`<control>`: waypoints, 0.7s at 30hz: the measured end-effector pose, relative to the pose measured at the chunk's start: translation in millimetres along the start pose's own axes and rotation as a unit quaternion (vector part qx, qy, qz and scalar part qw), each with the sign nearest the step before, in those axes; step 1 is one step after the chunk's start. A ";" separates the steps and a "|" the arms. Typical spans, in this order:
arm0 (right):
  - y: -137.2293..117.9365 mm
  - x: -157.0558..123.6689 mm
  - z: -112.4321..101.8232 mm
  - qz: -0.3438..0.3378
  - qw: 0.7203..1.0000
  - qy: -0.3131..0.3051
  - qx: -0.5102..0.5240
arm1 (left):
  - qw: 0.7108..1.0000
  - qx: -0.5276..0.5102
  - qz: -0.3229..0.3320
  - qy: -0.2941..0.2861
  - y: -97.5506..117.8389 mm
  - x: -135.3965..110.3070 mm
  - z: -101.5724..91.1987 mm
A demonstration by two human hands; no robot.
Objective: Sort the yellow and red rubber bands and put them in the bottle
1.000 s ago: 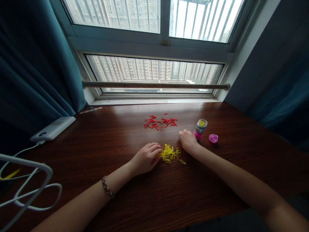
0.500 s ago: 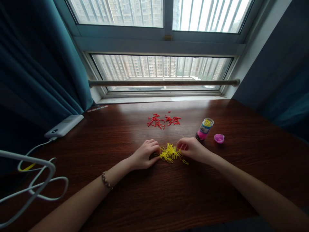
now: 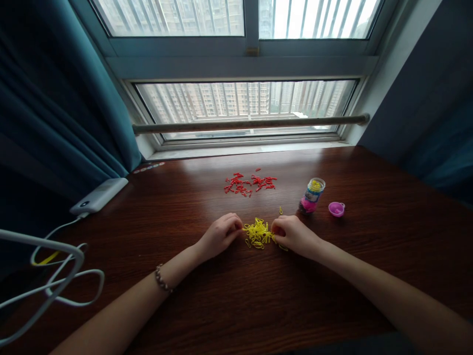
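A loose pile of small yellow rubber bands point(image 3: 258, 232) lies on the brown table. At its left edge my left hand point(image 3: 222, 233) is closed in a pinch on a yellow band. My right hand point(image 3: 294, 233) pinches at the opposite edge, with yellow bands at its fingertips; its curled fingers partly hide them. A single yellow band point(image 3: 281, 210) lies apart, just above the right hand. Beyond the pile, red rubber bands point(image 3: 238, 184) are spread in two loose clusters. To the right stands a clear jar point(image 3: 312, 195) holding yellow, blue-labelled and pink layers.
A small purple cap point(image 3: 336, 209) sits right of the jar. At the left, a white power bank point(image 3: 99, 196) with a white cable point(image 3: 74, 276) lies on the table point(image 3: 236, 305). A metal rail point(image 3: 251, 124) crosses the window, with a blue curtain point(image 3: 92, 98) beside it.
My left fingers have closed into a pinch at the pile's edge. My right hand has shifted slightly down, uncovering the lone yellow band above it. The camera view has tilted slightly.
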State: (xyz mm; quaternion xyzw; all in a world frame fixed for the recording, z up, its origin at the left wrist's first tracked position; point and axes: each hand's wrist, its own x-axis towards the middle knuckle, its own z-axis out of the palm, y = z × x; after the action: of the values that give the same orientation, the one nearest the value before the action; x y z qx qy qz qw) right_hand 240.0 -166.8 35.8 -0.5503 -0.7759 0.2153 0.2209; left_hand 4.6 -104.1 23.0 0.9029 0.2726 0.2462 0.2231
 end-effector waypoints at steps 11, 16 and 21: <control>0.9 0.7 -3.7 0.000 0.999 0.042 -0.009 | 0.998 -0.040 0.001 0.045 2.2 -2.3 0.4; -3.6 1.2 -10.6 -0.005 0.998 0.063 -0.012 | 0.996 -0.062 -0.001 0.057 4.7 -1.2 0.7; -2.2 1.1 -10.2 -0.009 0.998 0.060 -0.001 | 0.994 -0.082 -0.040 0.055 7.5 -1.7 0.6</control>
State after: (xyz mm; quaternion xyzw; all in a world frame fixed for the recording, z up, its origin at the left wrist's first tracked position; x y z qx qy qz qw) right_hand 244.0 -165.6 45.4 -0.5551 -0.7665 0.1790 0.2689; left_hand 6.6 -110.9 26.0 0.8550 0.2995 0.3075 0.2910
